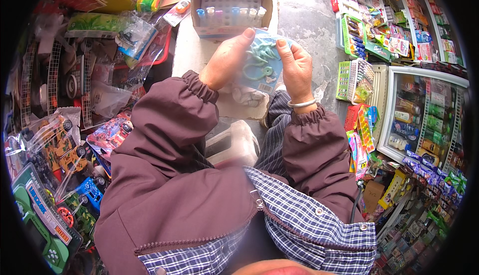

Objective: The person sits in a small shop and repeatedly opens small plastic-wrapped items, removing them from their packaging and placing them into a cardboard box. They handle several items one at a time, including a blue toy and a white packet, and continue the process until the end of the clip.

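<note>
A small clear packet (pixel 261 63) with a blue printed card and pale green plastic pieces, one of them ring-shaped, is held between both hands. My left hand (pixel 230 56) grips its left side, thumb near the top; the fingers behind are hidden. My right hand (pixel 297 67) pinches the upper right edge between thumb and fingers. Just beyond the hands stands an open cardboard box (pixel 232 32), with a perforated white rack (pixel 232 2) inside. Several small tubes with blue, white and pink caps (pixel 235 11) stand in the box.
The box rests on a white tabletop (pixel 187 50). A pale plastic stool (pixel 239 140) is below. Bagged toy vehicles (pixel 61 148) and wire racks (pixel 54 76) crowd the left. On the right are a glass-door drinks cooler (pixel 423 114), a green basket (pixel 346 47) and packed shelves.
</note>
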A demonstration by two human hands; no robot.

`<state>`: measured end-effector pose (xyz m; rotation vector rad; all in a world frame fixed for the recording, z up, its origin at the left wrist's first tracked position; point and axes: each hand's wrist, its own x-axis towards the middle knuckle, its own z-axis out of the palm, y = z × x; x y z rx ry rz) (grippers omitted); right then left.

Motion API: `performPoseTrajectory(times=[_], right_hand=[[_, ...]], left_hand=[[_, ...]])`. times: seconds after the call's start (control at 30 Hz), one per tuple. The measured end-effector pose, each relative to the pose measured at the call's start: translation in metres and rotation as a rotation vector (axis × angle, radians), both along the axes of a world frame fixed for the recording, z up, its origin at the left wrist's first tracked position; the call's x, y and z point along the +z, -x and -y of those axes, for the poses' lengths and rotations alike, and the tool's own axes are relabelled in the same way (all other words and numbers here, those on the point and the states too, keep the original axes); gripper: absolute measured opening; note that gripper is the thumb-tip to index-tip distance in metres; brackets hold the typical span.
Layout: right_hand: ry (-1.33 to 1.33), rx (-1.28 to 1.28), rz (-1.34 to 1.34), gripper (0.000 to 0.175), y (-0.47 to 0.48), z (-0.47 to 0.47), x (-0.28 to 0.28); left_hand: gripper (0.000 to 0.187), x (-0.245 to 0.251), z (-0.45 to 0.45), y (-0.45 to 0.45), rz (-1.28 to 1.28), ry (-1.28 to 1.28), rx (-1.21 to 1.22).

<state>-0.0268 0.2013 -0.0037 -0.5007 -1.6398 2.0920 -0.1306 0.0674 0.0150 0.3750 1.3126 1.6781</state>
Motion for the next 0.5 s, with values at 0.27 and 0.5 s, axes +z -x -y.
performPoseTrajectory(times=[0.27,0.5], right_hand=[[0.002,0.002,0.002,0.029,0.0,0.0,0.0],[0.01,0.002,0.006,0.029,0.0,0.0,-0.001]], left_hand=[[0.045,-0.01,-0.001,0.002,-0.012,0.003,0.003],[0.042,-0.017,-0.004,0.001,0.0,-0.048,0.012]])
